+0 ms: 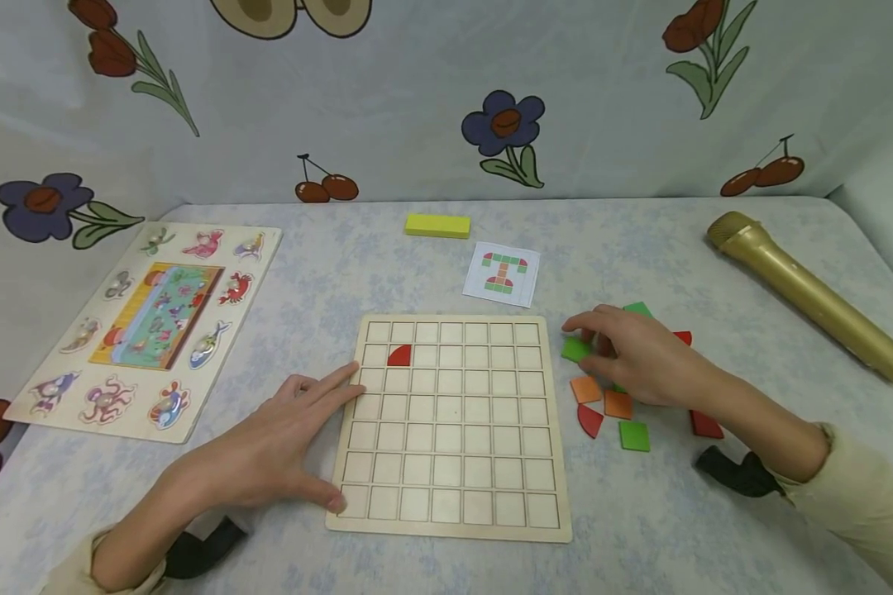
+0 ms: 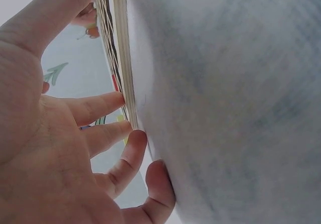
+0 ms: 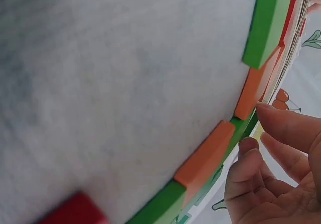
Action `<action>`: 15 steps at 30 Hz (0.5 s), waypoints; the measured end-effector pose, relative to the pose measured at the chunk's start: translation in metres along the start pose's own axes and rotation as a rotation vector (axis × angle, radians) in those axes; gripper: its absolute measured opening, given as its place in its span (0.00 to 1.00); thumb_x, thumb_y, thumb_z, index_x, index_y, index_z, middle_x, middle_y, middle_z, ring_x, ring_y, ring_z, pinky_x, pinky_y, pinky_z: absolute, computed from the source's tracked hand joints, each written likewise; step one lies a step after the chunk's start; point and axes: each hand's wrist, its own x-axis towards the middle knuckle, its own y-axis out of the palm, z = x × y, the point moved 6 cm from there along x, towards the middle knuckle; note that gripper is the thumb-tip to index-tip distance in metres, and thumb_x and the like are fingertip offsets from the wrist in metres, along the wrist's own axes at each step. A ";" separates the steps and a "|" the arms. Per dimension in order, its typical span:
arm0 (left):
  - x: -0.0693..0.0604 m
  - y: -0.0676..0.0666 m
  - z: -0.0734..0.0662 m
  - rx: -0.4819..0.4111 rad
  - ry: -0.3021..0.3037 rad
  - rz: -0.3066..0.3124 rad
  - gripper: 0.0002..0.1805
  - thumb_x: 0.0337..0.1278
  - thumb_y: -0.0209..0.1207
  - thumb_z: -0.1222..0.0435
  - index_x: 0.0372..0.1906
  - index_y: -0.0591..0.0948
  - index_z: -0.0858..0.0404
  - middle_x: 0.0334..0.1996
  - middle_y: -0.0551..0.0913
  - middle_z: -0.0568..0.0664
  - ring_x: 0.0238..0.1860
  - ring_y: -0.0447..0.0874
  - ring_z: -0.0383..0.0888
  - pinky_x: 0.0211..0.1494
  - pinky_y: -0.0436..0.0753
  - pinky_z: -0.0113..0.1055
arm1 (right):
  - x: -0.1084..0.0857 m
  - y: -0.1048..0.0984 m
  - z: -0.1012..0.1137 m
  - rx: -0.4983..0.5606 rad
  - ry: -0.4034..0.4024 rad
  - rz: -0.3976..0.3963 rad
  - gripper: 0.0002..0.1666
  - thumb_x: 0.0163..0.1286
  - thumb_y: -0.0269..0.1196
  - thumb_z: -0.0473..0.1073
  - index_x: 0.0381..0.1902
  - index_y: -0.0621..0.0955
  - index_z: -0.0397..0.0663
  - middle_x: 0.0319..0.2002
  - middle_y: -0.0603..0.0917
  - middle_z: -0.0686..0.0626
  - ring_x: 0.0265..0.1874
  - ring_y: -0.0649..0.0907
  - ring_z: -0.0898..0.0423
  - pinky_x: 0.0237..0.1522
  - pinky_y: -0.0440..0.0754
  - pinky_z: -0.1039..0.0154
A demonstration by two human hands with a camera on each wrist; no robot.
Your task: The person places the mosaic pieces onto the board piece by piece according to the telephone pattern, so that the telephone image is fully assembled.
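A square wooden grid board (image 1: 448,531) lies flat on the table, with a red quarter-circle tile (image 1: 399,356) in one cell of its second row. My left hand (image 1: 268,446) rests at the board's left side, fingers spread; its thumb touches the lower left corner and fingertips meet the edge. My right hand (image 1: 640,355) hovers over loose tiles right of the board. Its thumb and index finger stand apart around a green square tile (image 1: 575,349). Near it lie an orange tile (image 1: 585,389), another orange tile (image 3: 205,153), a red quarter-circle (image 1: 589,421) and a green square (image 1: 634,435).
Behind the board are a pattern card (image 1: 502,274) and a yellow block (image 1: 437,226). A picture puzzle board (image 1: 193,330) lies at the left, a gold microphone (image 1: 811,297) at the right. A red tile (image 1: 706,425) sits by the right wrist.
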 end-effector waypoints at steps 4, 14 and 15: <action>-0.001 0.000 0.001 0.003 -0.006 0.007 0.63 0.28 0.76 0.36 0.75 0.62 0.53 0.79 0.47 0.44 0.64 0.57 0.49 0.55 0.71 0.49 | 0.002 0.000 0.006 0.020 0.009 -0.012 0.24 0.61 0.69 0.33 0.56 0.79 0.39 0.40 0.81 0.51 0.32 0.76 0.56 0.31 0.75 0.62; 0.000 -0.001 0.001 -0.016 -0.020 0.010 0.63 0.27 0.75 0.36 0.75 0.62 0.51 0.78 0.47 0.44 0.63 0.57 0.49 0.54 0.72 0.49 | 0.037 0.009 0.061 0.074 -0.076 0.002 0.22 0.63 0.68 0.33 0.55 0.80 0.41 0.43 0.83 0.50 0.34 0.76 0.56 0.34 0.76 0.60; 0.000 0.000 0.002 -0.017 -0.022 0.013 0.63 0.26 0.75 0.35 0.75 0.62 0.50 0.78 0.47 0.44 0.63 0.57 0.49 0.53 0.72 0.49 | 0.041 0.012 0.067 0.078 -0.089 0.012 0.22 0.63 0.68 0.33 0.55 0.81 0.42 0.43 0.83 0.51 0.33 0.76 0.56 0.35 0.75 0.60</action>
